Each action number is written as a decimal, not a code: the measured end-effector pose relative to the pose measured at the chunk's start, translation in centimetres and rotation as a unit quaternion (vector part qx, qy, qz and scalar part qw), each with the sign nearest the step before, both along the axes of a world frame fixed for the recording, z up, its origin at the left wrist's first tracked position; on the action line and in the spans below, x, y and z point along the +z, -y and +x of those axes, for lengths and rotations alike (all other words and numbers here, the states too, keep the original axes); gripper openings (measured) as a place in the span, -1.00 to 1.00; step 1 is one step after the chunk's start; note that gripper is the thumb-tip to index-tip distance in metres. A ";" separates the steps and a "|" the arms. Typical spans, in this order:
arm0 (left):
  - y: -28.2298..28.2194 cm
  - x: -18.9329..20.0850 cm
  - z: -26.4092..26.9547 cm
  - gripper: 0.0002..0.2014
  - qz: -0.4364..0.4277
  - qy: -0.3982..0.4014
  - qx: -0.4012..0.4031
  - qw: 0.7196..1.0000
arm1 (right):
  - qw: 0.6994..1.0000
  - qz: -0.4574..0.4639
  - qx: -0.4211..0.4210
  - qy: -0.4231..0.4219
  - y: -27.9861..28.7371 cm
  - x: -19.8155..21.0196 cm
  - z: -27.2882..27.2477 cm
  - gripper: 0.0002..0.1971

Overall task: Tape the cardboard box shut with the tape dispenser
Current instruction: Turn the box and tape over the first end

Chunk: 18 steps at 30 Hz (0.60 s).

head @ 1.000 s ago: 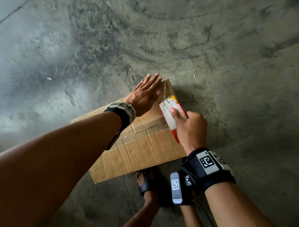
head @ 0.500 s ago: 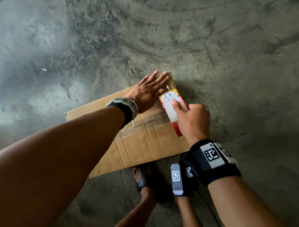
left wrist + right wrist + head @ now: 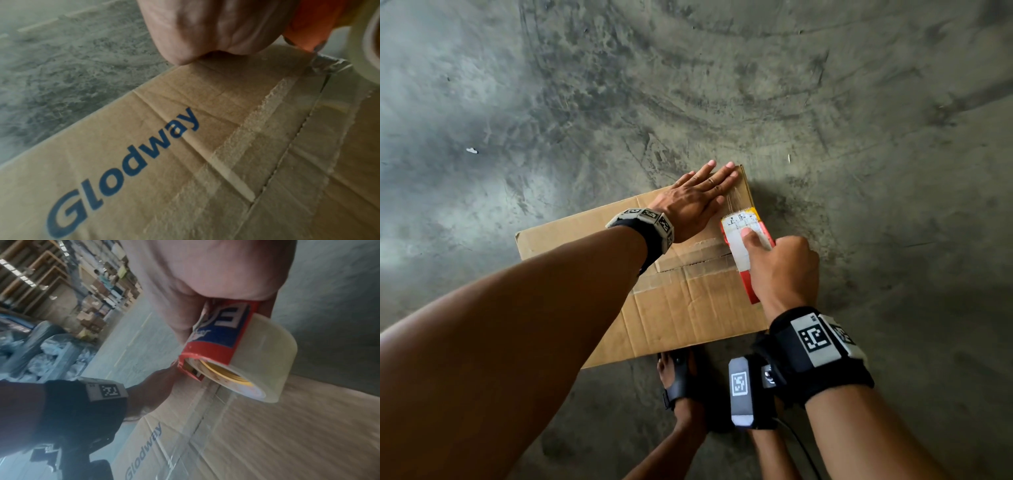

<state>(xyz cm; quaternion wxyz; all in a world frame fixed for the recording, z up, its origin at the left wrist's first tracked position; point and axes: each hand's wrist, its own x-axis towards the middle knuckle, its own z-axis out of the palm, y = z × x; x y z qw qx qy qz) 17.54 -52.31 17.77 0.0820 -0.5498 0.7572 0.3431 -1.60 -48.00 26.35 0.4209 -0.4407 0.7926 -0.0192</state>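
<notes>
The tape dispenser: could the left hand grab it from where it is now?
Probably yes. The left hand lies flat on the cardboard box right beside the tape dispenser, nothing between them, though the right hand already grips it.

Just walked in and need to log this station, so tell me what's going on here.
A person is taping a Glodway cardboard box shut on the concrete floor. The left hand lies flat on the far flap, holding it down. The right hand grips a red tape dispenser loaded with clear tape, set on the box's right end near the centre seam, where a strip of tape already lies.
</notes>
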 end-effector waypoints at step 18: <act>-0.5 -0.4 -0.5 -0.46 -0.020 0.014 0.006 1.000 | 0.997 0.065 -0.024 -0.042 -2.7 0.3 -1.1 -0.47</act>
